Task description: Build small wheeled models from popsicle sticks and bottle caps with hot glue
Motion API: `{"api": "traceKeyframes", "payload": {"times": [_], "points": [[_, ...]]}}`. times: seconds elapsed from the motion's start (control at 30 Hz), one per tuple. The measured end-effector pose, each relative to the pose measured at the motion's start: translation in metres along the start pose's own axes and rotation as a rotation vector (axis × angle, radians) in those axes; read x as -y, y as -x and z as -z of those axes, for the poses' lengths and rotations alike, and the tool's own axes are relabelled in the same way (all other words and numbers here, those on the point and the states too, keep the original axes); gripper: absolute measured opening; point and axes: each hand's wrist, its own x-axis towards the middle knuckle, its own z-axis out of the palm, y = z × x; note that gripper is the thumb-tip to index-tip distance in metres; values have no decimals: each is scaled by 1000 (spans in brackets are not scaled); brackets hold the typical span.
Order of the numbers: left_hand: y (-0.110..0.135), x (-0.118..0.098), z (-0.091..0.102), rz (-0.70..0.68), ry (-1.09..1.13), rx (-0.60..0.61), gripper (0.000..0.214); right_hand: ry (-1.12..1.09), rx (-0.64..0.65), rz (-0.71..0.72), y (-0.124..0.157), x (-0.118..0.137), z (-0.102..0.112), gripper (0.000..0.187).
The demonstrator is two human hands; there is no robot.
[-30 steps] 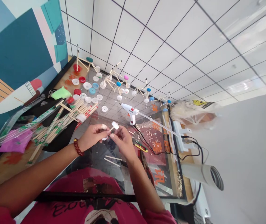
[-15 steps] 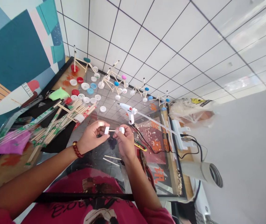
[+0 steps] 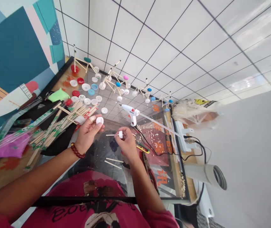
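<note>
My left hand [image 3: 87, 133] is raised over the glass table [image 3: 107, 177] and pinches a white bottle cap [image 3: 99, 120] at its fingertips. My right hand [image 3: 126, 144] is closed on a thin wooden stick [image 3: 111, 135] that has a second white cap [image 3: 120, 134] fixed on its end. The two hands are apart, with the stick's bare end pointing toward the left hand. A white glue gun [image 3: 131, 113] stands just beyond my right hand.
Several chopsticks in wrappers [image 3: 61, 122] lie heaped at left beside loose caps [image 3: 88, 91]. Stick-and-cap models [image 3: 116, 84] line the tiled wall. Two loose sticks [image 3: 113, 162] lie near me. A power strip [image 3: 184, 137], cables and a grey tube [image 3: 206, 175] sit at right.
The left hand has pulled its white cap off the stick and moved left and up. The right hand keeps the stick with the other cap and has dropped slightly.
</note>
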Motion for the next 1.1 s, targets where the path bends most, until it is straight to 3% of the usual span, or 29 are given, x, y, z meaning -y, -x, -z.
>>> {"api": "traceKeyframes", "payload": {"times": [0.17,0.3,0.53,0.8,0.97,1.1], "points": [[4,0,1,-286,-577,136,33,-288,-103,46,6,10,-3,24],[11,-2,-2,-477,-861,246,31,-317,-132,103,10,12,-8,24],[12,-11,-1,-540,-778,129,13,-379,-111,169,14,7,-15,23],[16,-11,-1,-622,-804,155,13,201,1,307,18,18,-2,8],[18,-9,-1,-655,-890,152,13,320,-4,520,22,17,-3,17],[18,-10,-1,-623,-876,155,14,378,-36,570,25,15,-8,20]]}}
